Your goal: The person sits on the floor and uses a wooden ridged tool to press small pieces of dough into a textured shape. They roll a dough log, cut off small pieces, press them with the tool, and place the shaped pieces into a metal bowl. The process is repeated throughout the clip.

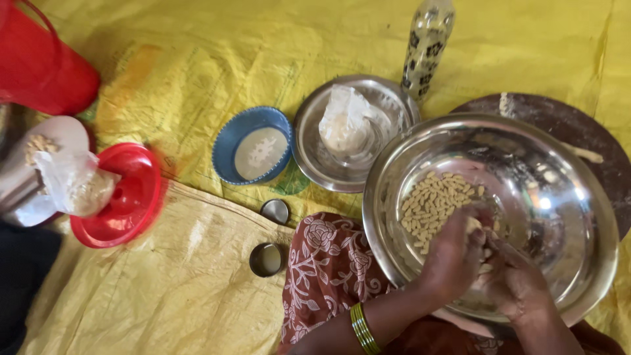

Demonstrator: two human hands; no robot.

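Seen low in the right half of the frame: left hand (453,253) and right hand (516,283), pressed close together, fingers touching. Left hand curled, knuckles up, back turned toward the camera, fingertips tucked down and hidden. Left forearm ran down and left toward the bottom edge, ringed at the wrist by green-and-gold bangles (362,329). Right hand lay just right of it and slightly lower, fingers bent inward toward the left hand, wrist slanting away to the lower right corner. Both hands closed around something pale, barely visible between them.
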